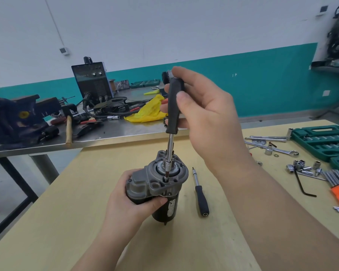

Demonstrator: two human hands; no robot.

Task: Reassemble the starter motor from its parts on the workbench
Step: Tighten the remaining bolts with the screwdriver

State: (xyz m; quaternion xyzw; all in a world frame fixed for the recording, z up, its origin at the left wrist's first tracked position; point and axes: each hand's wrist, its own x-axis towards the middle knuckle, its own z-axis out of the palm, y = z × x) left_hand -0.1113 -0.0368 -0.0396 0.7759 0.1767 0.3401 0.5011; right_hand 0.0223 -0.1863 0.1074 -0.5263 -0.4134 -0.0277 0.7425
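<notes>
On the table (86,192) the starter motor (158,184) stood on end, left hand (129,194) wrapped around its body. Right hand (202,112) gripped the screwdriver (172,122), bit seated in a bolt (166,178) on the end housing (near the rim). Risk: tilted shaft cams out and rounds the bolt head, or torque spins the motor if the grip slackens.

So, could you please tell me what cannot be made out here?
- Head view: the bolt under the driver tip, too small and shadowed.
- Left hand fingers behind the starter motor, hidden.
- Socket case, cut by the right edge.
- Shelf items top right, blurred.
</notes>
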